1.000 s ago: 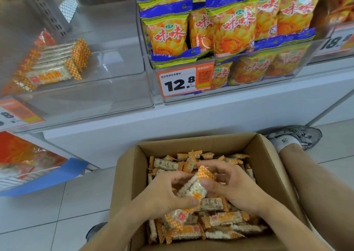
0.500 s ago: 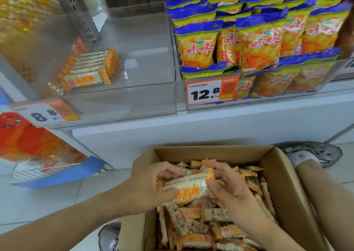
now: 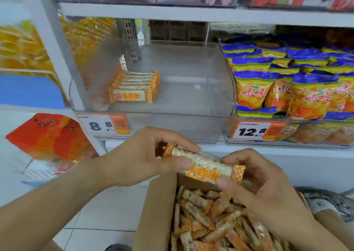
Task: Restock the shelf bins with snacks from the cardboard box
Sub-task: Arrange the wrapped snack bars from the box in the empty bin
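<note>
Now both hands, left hand (image 3: 145, 158) and right hand (image 3: 266, 189), grip orange-ended rice bars (image 3: 203, 166), maybe several. Clear plastic bin (image 3: 191, 114) holds one row (image 3: 134, 86); brown cardboard box (image 3: 157, 212) looks full.

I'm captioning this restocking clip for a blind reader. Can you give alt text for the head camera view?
Two bare hands, left hand and right hand, hold a bundle of orange-and-white snack bars above an open cardboard box full of them. Ahead, a clear shelf bin holds one short row of the same bars.
</note>
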Motion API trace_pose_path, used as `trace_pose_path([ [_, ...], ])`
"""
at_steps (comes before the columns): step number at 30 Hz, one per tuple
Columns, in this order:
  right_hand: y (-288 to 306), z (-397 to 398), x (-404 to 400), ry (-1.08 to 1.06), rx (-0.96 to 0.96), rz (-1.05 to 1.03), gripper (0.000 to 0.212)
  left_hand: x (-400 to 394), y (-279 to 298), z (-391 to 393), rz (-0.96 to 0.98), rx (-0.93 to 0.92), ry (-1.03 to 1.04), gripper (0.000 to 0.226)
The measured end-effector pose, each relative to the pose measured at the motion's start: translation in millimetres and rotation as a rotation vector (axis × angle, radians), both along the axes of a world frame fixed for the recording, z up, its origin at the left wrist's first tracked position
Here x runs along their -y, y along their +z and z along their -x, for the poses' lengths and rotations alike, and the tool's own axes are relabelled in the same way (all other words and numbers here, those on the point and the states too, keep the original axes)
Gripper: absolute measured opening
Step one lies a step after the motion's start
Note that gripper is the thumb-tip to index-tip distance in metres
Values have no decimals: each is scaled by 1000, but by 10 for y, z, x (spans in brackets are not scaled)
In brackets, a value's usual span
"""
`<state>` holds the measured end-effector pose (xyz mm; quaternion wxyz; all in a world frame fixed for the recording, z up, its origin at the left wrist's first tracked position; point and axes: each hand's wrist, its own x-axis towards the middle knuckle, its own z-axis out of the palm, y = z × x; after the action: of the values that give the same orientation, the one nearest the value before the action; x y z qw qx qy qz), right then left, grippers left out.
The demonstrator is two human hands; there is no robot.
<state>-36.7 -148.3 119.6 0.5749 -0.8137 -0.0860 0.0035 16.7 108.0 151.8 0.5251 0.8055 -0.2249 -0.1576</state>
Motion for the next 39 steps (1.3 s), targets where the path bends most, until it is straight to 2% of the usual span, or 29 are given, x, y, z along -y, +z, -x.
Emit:
trace_pose_path([
  [4,357,-339,-312,25,235,24,35,-284,125,-68,139,233,233,41],
  [6,499,-550,-495,38,315,90,27,-479,142,-150,73,385,345,58],
  [8,604,-800,-619,47,368,200,23,-629,144,-235,-22,448,472,72],
  [9,640,-942,-694,54,387,255,24,-722,143,-267,-69,451,533,74],
  [11,643,-1253,-823,77,378,302,23,-884,108,-328,-202,473,597,63],
  [14,579,-1706,-1040,120,280,295,23,-1063,12,-404,-399,542,593,37],
  [17,472,-2051,-1305,177,127,230,27,-1153,-63,-441,-408,575,576,26],
  [20,302,-2339,-1564,193,74,318,29,-1180,-102,-458,-380,591,560,23],
  [22,210,-2469,-1696,189,74,401,38,-1188,-125,-474,-353,595,553,21],
  [26,126,-2619,-1781,210,161,575,28,-1220,-174,-508,-323,599,540,20],
  [29,107,-2628,-1806,252,246,661,29,-1235,-197,-522,-315,601,532,22],
  [34,56,-2667,-1881,301,349,762,42,-1238,-213,-533,-316,606,537,23],
  [39,92,-2648,-1892,332,338,736,49,-1227,-212,-519,-317,601,543,23],
])
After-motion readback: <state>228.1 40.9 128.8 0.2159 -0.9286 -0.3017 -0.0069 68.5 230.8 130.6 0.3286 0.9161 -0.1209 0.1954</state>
